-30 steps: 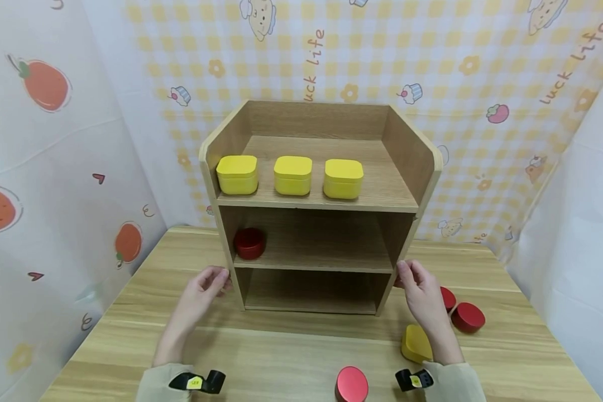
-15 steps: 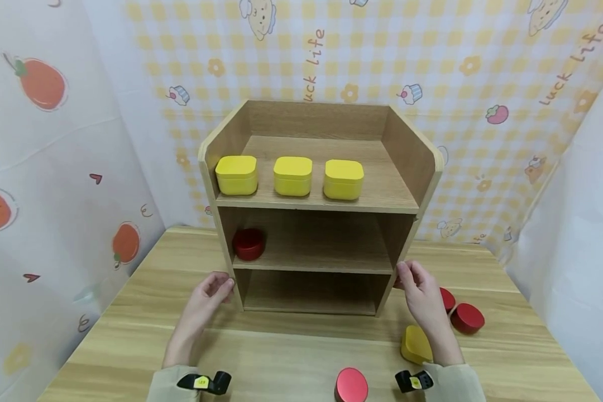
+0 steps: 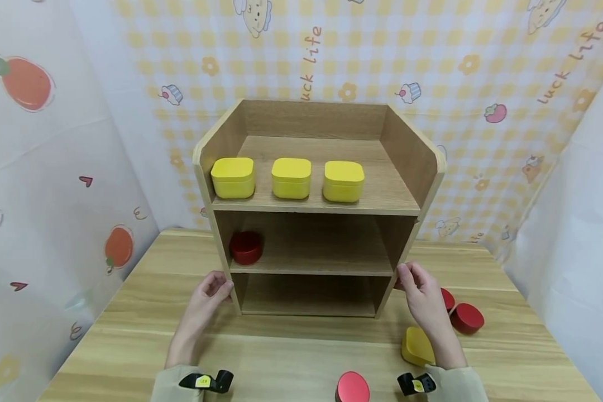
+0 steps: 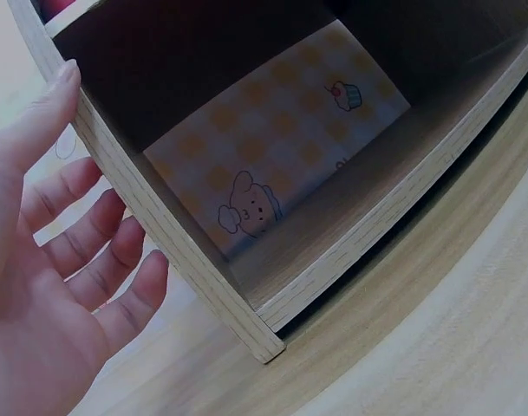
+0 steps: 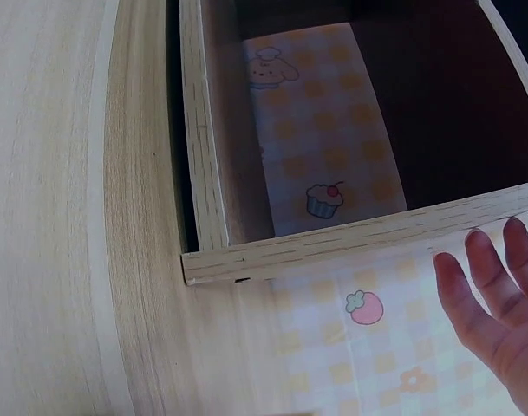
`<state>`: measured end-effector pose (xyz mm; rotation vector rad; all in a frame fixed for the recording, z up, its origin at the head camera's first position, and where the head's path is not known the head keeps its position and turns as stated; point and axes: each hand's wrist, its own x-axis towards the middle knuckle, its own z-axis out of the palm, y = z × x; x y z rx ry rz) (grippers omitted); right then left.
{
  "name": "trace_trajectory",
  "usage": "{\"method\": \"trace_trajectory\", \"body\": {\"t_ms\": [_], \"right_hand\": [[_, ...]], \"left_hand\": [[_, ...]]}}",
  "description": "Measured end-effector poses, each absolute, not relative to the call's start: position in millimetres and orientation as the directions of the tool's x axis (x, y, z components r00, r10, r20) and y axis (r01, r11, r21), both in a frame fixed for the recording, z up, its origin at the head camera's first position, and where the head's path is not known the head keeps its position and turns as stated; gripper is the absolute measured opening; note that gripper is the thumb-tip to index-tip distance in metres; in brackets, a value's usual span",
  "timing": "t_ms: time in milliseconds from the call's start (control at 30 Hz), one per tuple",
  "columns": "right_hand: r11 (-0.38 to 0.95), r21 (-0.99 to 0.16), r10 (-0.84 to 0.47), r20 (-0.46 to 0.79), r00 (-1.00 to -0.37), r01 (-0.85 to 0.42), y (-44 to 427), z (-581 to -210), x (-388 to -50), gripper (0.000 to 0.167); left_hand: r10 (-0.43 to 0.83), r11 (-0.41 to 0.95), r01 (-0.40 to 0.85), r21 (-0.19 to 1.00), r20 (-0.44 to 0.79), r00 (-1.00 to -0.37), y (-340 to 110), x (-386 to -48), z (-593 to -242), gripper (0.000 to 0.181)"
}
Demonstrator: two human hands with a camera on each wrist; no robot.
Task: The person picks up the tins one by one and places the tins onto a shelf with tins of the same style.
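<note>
A wooden shelf unit [image 3: 306,270] stands between the two hands. My left hand [image 3: 198,312] touches its left side panel low down. In the left wrist view, the left thumb rests at the panel's front edge and the half-bent fingers are spread along the outside. My right hand [image 3: 426,304] is at the right panel, thumb at the front edge; in the right wrist view its separated fingers [image 5: 485,273] lie along the outer face. Three yellow containers [image 3: 291,178] line the top level, and a red round container [image 3: 246,247] sits at the left of the middle level.
Two red round containers [image 3: 467,318] lie beyond my right forearm, partly hidden, with a yellow container [image 3: 416,346] beside the forearm. Another red container [image 3: 353,387] is near the table's [image 3: 276,363] front. Patterned cloth [image 3: 301,56] hangs behind and at the sides.
My left hand and forearm have moved a little to the right along the shelf's side. The head view has shifted slightly, and the shelf appears a little larger. The right hand stays at its panel.
</note>
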<state>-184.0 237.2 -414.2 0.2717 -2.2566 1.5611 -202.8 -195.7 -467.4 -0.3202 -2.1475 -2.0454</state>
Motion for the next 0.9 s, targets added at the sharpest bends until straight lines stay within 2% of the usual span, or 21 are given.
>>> {"method": "trace_trajectory", "body": {"t_ms": [300, 500, 733, 900], "right_hand": [[0.482, -0.81, 0.045, 0.402, -0.914, -0.333, 238, -409, -179, 0.024], [0.554, -0.767, -0.001, 0.387, -0.922, -0.323, 242, -407, -177, 0.022], [0.534, -0.778, -0.026, 0.378, -0.925, -0.333, 248, -408, -172, 0.016], [0.581, -0.748, -0.025, 0.377, -0.926, -0.32, 257, -413, -164, 0.014]], "left_hand": [[0.051, 0.057, 0.222, 0.973, 0.219, -0.974, -198, -204, -468, 0.021], [0.027, 0.041, 0.204, 0.978, 0.203, -0.979, -199, -203, -469, 0.014], [0.021, 0.038, 0.215, 0.976, 0.214, -0.977, -197, -204, -470, 0.015], [0.024, 0.036, 0.217, 0.976, 0.216, -0.976, -197, -206, -470, 0.015]]}}
